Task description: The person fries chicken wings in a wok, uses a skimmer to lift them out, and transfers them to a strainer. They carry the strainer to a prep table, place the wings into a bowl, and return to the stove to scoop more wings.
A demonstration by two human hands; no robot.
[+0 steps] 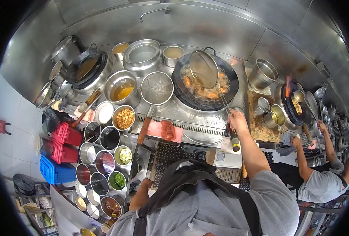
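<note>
My right hand (236, 121) is closed around the long handle of a round mesh strainer (203, 69). The strainer is tilted over a black wok (232, 87), where orange-brown pieces (211, 95) fry in bubbling oil. My left hand (146, 184) is low beside my body, near the edge of the seasoning counter. Its fingers are too small and partly hidden to make out. Left of the wok, a second strainer (157, 88) lies on the stove top, its wooden handle (144, 130) reaching toward me over a pink cloth (154, 129).
Several metal pots hold diced brown pieces (125, 118), chopped pale vegetables (125, 155), greens (117, 180) and sauces. A pot of yellow oil (122, 90) stands left of the strainers. At right, a co-worker (320, 185) handles a flaming wok (294, 104). Red bins (64, 151) stand at left.
</note>
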